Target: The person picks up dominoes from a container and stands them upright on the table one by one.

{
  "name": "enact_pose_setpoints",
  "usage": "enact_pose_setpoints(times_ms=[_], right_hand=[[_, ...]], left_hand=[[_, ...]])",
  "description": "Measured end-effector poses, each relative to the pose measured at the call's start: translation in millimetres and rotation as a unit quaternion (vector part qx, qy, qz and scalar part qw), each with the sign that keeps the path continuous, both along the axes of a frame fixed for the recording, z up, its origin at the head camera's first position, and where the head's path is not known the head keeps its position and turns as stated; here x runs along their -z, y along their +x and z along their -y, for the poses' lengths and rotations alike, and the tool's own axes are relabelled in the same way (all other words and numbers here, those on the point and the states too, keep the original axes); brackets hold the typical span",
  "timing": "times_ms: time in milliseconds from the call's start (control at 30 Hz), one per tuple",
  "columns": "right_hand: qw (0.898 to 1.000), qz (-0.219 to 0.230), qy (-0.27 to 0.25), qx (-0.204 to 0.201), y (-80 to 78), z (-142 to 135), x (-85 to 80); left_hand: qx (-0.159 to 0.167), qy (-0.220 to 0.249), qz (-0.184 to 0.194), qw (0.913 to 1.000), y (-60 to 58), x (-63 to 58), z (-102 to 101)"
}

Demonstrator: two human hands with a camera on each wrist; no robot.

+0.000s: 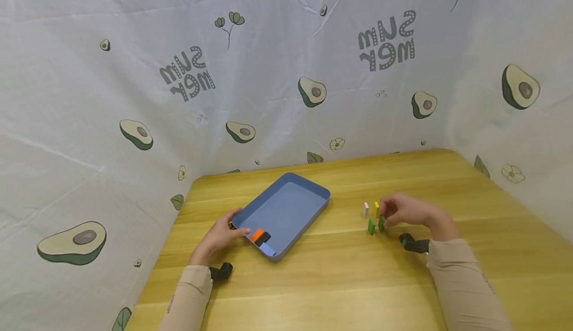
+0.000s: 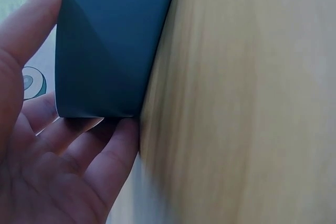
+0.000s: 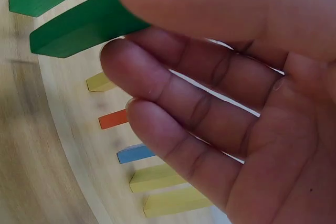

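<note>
My left hand (image 1: 222, 232) grips the near-left corner of a blue tray (image 1: 286, 210), thumb over the rim and fingers against the outer wall (image 2: 105, 51). In that corner lie an orange block (image 1: 257, 235), a black block (image 1: 263, 240) and a light blue block (image 1: 267, 249). To the right of the tray, my right hand (image 1: 409, 210) pinches a green block (image 1: 381, 223) between thumb and fingertips. A second green block (image 1: 371, 227) stands upright just left of it. Behind these stand a white block (image 1: 365, 210) and a yellow block (image 1: 377, 208).
Beyond my fingers, the right wrist view has an orange block (image 3: 113, 119), a blue block (image 3: 135, 153) and several yellow blocks, one a pale yellow block (image 3: 176, 201). A printed cloth (image 1: 268, 97) hangs behind the wooden table (image 1: 340, 276).
</note>
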State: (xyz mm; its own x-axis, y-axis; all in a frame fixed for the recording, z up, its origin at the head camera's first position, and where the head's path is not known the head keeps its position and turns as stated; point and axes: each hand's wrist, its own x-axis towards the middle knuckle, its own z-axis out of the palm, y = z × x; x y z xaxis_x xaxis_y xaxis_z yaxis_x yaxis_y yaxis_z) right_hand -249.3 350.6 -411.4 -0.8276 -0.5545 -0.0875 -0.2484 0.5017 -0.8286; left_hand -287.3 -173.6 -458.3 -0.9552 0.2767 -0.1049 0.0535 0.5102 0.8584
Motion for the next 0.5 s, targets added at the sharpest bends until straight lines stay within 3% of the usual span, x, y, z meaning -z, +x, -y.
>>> enact_pose_setpoints(times_ms=[500], right_hand=[[0.999, 0.001, 0.032, 0.005, -3.0, 6.2, 7.3]], left_hand=[[0.002, -0.004, -0.008, 1.0000, 0.0, 0.8, 0.4]])
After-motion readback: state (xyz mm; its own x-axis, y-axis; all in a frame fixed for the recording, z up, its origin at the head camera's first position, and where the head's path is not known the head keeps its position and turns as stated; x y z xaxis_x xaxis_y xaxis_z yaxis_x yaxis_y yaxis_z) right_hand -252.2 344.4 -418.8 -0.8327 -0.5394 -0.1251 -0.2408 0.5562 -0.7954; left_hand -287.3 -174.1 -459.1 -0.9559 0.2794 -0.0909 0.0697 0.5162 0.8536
